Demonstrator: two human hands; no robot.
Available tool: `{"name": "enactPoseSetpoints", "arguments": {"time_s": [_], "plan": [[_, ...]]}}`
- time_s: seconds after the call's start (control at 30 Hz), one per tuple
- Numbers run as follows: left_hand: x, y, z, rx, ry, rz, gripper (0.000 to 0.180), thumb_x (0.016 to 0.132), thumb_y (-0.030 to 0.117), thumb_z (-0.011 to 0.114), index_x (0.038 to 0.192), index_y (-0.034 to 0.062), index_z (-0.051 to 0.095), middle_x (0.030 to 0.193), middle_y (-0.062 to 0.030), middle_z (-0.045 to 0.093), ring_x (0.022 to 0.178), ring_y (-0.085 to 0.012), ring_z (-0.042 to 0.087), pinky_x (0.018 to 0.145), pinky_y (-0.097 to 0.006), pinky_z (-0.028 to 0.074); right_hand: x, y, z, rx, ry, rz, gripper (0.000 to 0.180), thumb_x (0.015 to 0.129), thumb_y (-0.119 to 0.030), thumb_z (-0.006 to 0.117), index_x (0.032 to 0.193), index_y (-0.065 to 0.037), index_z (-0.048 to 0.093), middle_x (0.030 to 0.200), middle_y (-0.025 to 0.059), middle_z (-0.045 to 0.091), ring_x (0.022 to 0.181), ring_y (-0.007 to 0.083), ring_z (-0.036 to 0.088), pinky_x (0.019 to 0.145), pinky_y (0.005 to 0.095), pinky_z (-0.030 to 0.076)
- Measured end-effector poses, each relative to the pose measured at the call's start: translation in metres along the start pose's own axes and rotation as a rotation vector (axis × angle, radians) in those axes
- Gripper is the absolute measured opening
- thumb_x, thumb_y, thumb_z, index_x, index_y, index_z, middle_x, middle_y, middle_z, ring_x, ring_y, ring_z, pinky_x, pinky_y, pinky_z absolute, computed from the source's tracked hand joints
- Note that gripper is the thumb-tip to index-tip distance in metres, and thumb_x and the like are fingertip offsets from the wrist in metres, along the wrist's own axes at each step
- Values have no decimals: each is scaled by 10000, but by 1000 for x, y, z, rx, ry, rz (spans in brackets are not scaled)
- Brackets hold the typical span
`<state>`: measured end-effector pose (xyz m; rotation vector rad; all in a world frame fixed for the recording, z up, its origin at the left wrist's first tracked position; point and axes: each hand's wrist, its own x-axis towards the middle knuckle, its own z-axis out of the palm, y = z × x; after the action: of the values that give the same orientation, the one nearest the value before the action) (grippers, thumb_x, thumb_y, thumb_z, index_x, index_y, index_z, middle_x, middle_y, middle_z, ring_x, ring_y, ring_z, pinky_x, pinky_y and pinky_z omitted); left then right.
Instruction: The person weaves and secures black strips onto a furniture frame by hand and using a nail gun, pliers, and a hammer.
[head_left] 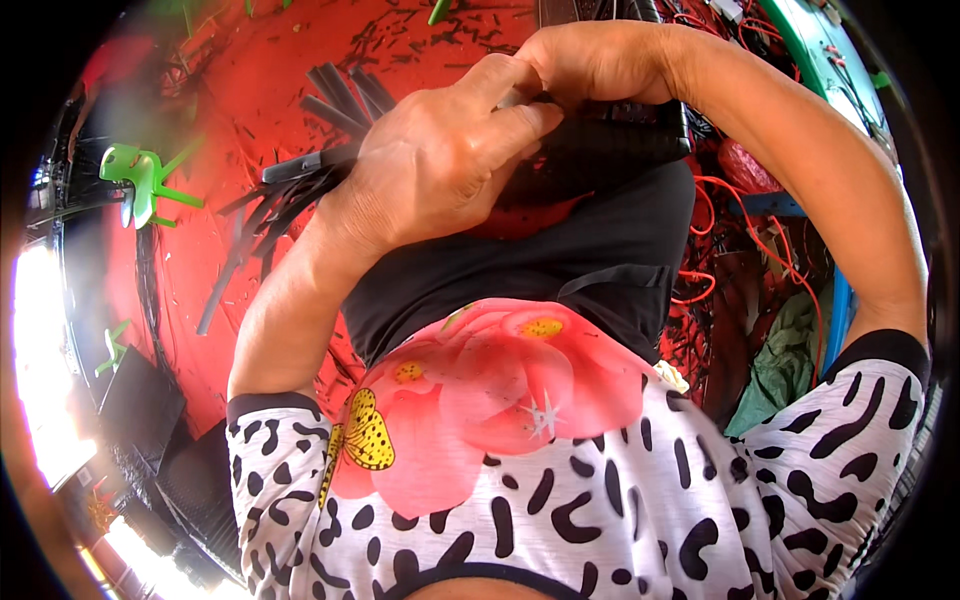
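Note:
My left hand (440,150) is closed in front of my lap. A bunch of flat black strips (345,95) sticks out past its far side, and more strips (285,215) hang out beside the wrist. A dark tool handle (300,166) pokes out among them; its working end is hidden. My right hand (590,65) reaches across from the right, bent at the wrist, its fingertips meeting those of my left hand. What those fingertips pinch is too small to make out. Under both hands lies a dark, box-edged black piece (625,140) across my knees.
Black offcuts (430,40) litter the red floor (250,90). A green stool-like object (145,180) stands at the left. Red cords (710,210), a green cloth (785,365) and a blue frame (838,310) lie at the right. A green-edged table (800,40) stands far right.

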<state>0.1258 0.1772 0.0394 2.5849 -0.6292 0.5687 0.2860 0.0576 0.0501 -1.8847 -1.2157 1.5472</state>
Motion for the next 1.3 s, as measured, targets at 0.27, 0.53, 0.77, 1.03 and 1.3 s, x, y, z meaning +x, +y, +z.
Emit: {"name": "enactPoseSetpoints", "arguments": {"time_s": [0.27, 0.53, 0.77, 1.03, 1.3], "plan": [[-1, -3, 0, -66, -36, -19, 309, 716, -63, 656, 1016, 6, 621, 953, -141, 619, 809, -322, 633, 658, -349, 524, -4, -3, 0, -202, 11, -236, 351, 671, 48, 497, 1009, 28, 587, 871, 55, 635, 849, 146, 587, 800, 270, 454], [-2, -3, 1, -93, -6, -29, 299, 715, -54, 658, 1004, 11, 620, 943, -142, 634, 805, -320, 633, 654, -348, 521, -26, 3, 19, -341, 296, -501, 319, 725, 28, 502, 1040, 34, 552, 878, 128, 636, 850, 204, 625, 790, 294, 467], [0, -5, -2, -163, -78, -99, 250, 734, -58, 596, 979, -10, 595, 901, -152, 635, 804, -343, 628, 665, -363, 513, -37, 10, 80, -768, 1149, -853, 279, 633, -141, 737, 828, -84, 546, 900, 80, 527, 796, 273, 560, 704, 354, 459], [4, -3, -3, -195, -61, -87, 315, 726, -30, 606, 1037, 0, 575, 854, -152, 638, 807, -339, 631, 672, -363, 506, -27, 21, 89, -1015, 1331, -990, 221, 643, -109, 698, 817, -88, 564, 906, 56, 556, 827, 232, 578, 723, 351, 432], [10, 3, 11, -171, 0, -201, 486, 736, 21, 642, 1184, 40, 454, 879, -150, 643, 808, -341, 638, 665, -396, 504, -50, 19, 74, -826, 1208, -1020, 211, 681, -23, 713, 773, -48, 525, 791, 68, 579, 745, 256, 598, 692, 367, 471]]}}
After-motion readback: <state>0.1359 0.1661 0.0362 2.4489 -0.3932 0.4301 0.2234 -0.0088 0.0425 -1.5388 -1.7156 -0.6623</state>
